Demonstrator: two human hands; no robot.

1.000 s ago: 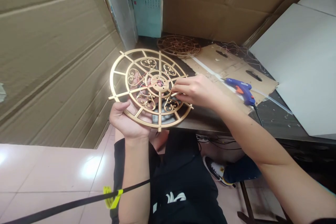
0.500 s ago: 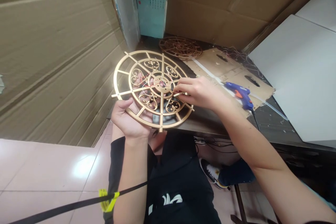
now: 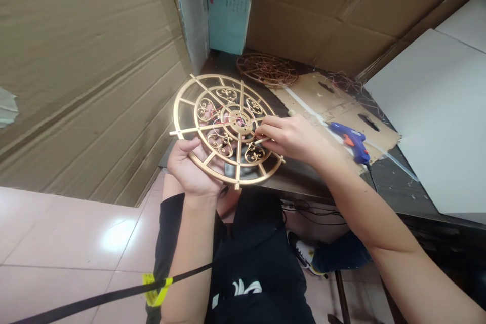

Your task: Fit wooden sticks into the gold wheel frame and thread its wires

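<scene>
My left hand grips a flat gold openwork wheel from below at its lower left rim, holding it up off the table. The wheel has spokes, scrollwork panels and thin red and white wires at its hub. My right hand pinches a thin pale rod between finger and thumb, with its tip over the wheel's scrollwork. The fingers hide the rod's far end. A blue and orange hot glue gun lies on its side to the right of that hand, untouched.
A second, copper-toned wheel lies at the table's back. A cardboard sheet covers part of the dark table. White boards lean at right, and cardboard walls rise at left. A black strap crosses below.
The whole scene has drifted right and slightly up in the view, and the wheel has tilted a little. Both hands keep the same hold, and the rod stays pinched.
</scene>
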